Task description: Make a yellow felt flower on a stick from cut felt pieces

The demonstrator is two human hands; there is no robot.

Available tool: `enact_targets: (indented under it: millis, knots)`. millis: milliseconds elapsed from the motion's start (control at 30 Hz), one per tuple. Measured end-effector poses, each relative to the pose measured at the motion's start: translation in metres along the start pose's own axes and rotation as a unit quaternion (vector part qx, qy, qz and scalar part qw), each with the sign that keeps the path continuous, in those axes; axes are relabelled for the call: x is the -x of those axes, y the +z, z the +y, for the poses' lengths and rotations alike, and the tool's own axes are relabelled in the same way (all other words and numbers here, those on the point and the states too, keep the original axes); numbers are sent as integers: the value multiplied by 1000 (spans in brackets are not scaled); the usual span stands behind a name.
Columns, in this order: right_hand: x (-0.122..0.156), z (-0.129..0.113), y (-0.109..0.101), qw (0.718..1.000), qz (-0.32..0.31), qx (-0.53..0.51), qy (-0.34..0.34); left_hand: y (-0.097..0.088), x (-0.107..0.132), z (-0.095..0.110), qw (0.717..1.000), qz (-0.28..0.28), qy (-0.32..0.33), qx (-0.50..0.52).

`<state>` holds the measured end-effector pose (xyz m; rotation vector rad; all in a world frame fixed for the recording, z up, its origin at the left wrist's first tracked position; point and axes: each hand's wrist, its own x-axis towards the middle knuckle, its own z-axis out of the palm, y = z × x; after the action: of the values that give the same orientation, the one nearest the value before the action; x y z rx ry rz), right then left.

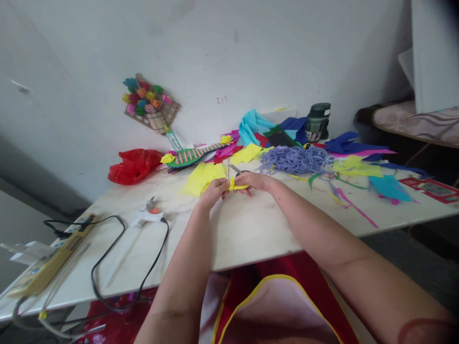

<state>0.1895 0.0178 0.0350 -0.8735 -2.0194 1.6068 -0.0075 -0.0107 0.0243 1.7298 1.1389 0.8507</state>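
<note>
Both my hands meet over the white table (251, 229), pinching a small piece of yellow paper (236, 186) between them. My left hand (214, 191) is closed on its left end. My right hand (253, 181) is closed on its right end. A pair of scissors (237, 169) lies just behind my right hand. Larger yellow paper sheets (202, 178) lie flat just beyond my left hand.
A glue gun (146, 216) with a black cord and a power strip (46, 260) lie at the left. A red plastic bag (133, 165), purple string pile (296, 160), coloured paper scraps, a dark green jar (317, 122) and a paper-flower craft (149, 102) stand behind.
</note>
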Motion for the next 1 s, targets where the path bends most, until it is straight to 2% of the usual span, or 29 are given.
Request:
enact_targets:
  millis: [233,300,433,500,633,700,767,867,1000]
  knots:
    - [-1,-7,8,999,41,14,10,-1,-3,-6,1000,13,-2,13]
    - [-1,-11,12,995,66,60,35,-1,-4,-7,999,33,-13,-16]
    - [-5,-15,18,968,121,199,92,3,-6,-6,990,80,-49,-108]
    - [-7,-16,20,944,134,290,87,6,-8,-4,981,102,-60,-151]
    - [-12,-17,28,853,151,492,87,12,-11,-1,952,160,-74,-252]
    - [-13,-16,34,819,161,542,101,14,-12,0,938,180,-77,-285]
    - [-14,-14,39,800,183,564,91,15,-12,1,931,199,-73,-296]
    - [-14,-11,39,800,200,561,74,14,-11,1,931,221,-56,-286]
    - [-11,-10,25,828,177,528,59,12,-10,-2,943,201,-30,-263]
